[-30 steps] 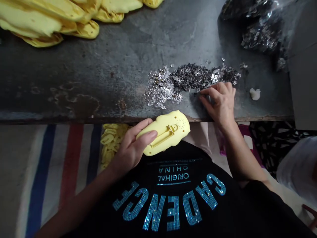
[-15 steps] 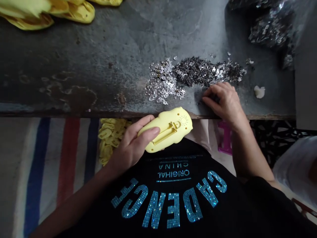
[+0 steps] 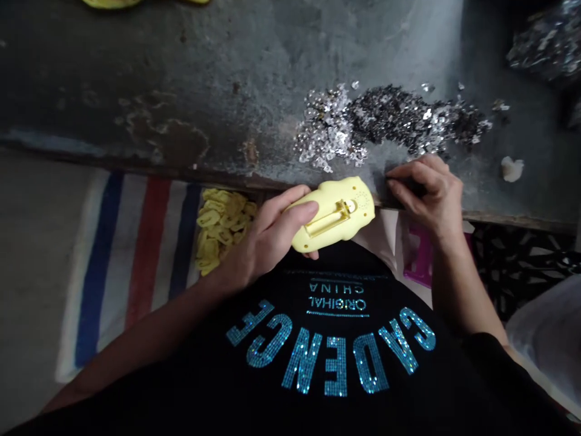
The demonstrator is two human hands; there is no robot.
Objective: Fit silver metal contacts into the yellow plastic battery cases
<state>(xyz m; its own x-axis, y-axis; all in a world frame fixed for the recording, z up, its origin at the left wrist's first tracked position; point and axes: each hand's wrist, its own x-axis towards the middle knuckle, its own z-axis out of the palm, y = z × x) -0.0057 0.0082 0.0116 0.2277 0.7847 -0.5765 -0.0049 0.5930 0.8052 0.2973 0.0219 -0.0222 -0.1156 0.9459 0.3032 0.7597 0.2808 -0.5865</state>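
Observation:
My left hand (image 3: 276, 233) is wrapped round a yellow plastic shell (image 3: 333, 213), thumb on top, at the table's front edge. A long slot, small holes and a metal piece at the slot's right end show on the shell. To the right, my right hand (image 3: 431, 191) has thumb and index finger pinched together just above the table; whatever is between the fingertips is too small to make out. Behind the hands lie a pile of bright metal clips (image 3: 324, 130) and, beside it, a darker pile of small metal parts (image 3: 394, 118).
A dark metal table (image 3: 254, 66) spans the top. A white lump (image 3: 512, 169) lies at right, a bag of metal parts (image 3: 549, 45) at the upper right. Below the edge are yellow pieces (image 3: 222, 221), a striped sheet (image 3: 147, 242) and a magenta plastic object (image 3: 418, 257).
The view has shifted, so the table's contents appear further right and higher. The right hand's fingertips are now a little farther from the metal pile, still pinched. The left hand keeps holding the shell.

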